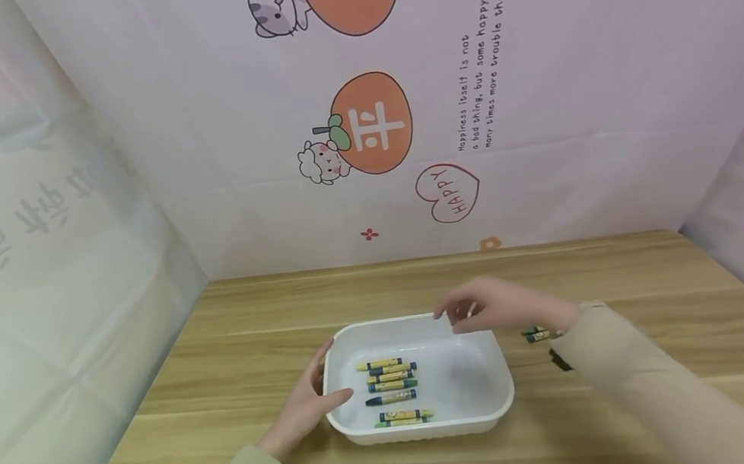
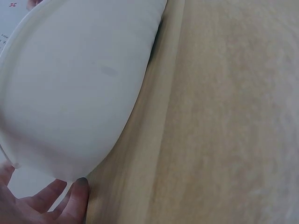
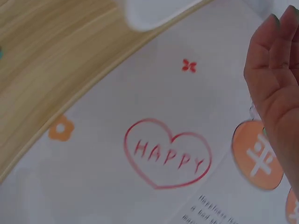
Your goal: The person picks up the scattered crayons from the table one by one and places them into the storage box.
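Left hand (image 1: 304, 410) steadies the tray (image 1: 484, 372); right hand (image 1: 490, 304) hovers above its far rim.

On the backdrop (image 1: 544, 166) I can read "HAPPY" inside a red heart (image 1: 448, 193), plus sideways small print (image 1: 480, 89) starting "Happiness itself is not a bad thing". The persimmon (image 1: 372, 122) carries a Chinese character. Crayon labels (image 1: 393, 386) are too small for me.

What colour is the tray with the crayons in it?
White. The tray shows best in the head view, with the crayons inside.
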Action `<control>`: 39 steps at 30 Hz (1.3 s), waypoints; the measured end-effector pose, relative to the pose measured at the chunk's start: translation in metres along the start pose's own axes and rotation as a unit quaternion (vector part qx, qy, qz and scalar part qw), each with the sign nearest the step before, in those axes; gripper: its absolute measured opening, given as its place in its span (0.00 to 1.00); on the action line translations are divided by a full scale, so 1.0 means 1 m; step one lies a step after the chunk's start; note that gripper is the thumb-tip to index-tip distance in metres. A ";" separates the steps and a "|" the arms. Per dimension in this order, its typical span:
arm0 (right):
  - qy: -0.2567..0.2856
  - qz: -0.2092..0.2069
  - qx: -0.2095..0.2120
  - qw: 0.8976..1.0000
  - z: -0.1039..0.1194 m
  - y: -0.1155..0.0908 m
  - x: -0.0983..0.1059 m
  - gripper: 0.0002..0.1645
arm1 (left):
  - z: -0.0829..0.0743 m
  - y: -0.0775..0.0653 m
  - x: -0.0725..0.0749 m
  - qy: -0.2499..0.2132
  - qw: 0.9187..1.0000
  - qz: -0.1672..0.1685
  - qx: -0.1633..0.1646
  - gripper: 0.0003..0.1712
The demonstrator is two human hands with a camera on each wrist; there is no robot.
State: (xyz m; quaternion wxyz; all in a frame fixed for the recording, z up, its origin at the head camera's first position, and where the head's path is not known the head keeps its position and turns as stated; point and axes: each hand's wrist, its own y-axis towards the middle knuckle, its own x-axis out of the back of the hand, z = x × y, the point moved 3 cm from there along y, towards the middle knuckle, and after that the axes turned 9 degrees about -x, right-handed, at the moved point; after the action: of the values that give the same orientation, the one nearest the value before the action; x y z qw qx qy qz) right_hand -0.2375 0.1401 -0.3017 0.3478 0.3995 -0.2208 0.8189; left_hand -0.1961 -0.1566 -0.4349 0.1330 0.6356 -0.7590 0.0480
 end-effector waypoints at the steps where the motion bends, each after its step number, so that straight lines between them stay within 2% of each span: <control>1: 0.001 -0.009 -0.006 1.000 -0.005 -0.004 0.003 0.14 | -0.001 0.000 0.000 -0.001 1.000 0.001 0.000 0.51; 5: 0.014 -0.037 -0.029 0.999 -0.028 -0.022 0.013 0.14 | -0.002 -0.001 0.001 0.001 1.000 0.005 -0.001 0.51; 10: 0.004 -0.055 -0.050 0.997 -0.066 -0.039 0.015 0.14 | -0.002 -0.001 0.002 0.004 1.000 0.005 -0.003 0.51; 15: -0.016 -0.061 -0.081 0.995 -0.104 -0.052 0.005 0.15 | -0.002 -0.001 0.002 0.001 1.000 0.005 0.000 0.51; 19: -0.026 -0.073 -0.100 0.992 -0.125 -0.058 -0.006 0.17 | -0.002 0.000 0.002 0.002 1.000 0.007 0.005 0.51; 29: -0.037 -0.101 -0.127 0.986 -0.142 -0.065 -0.019 0.15 | -0.008 -0.001 0.002 -0.016 1.000 0.026 -0.006 0.50; 35: -0.056 -0.100 -0.133 0.985 -0.154 -0.063 -0.023 0.14 | -0.007 -0.001 0.002 0.008 1.000 0.020 -0.004 0.51; 39: -0.063 -0.099 -0.120 0.986 -0.155 -0.063 -0.023 0.13 | -0.005 -0.001 0.002 0.012 1.000 0.016 -0.004 0.51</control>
State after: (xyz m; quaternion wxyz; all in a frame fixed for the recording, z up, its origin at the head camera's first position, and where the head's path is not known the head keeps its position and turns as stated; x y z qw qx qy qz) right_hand -0.2579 0.2715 -0.4054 0.4582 0.4252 -0.2983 0.7213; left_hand -0.1944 -0.1574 -0.4294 0.1438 0.6218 -0.7679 0.0546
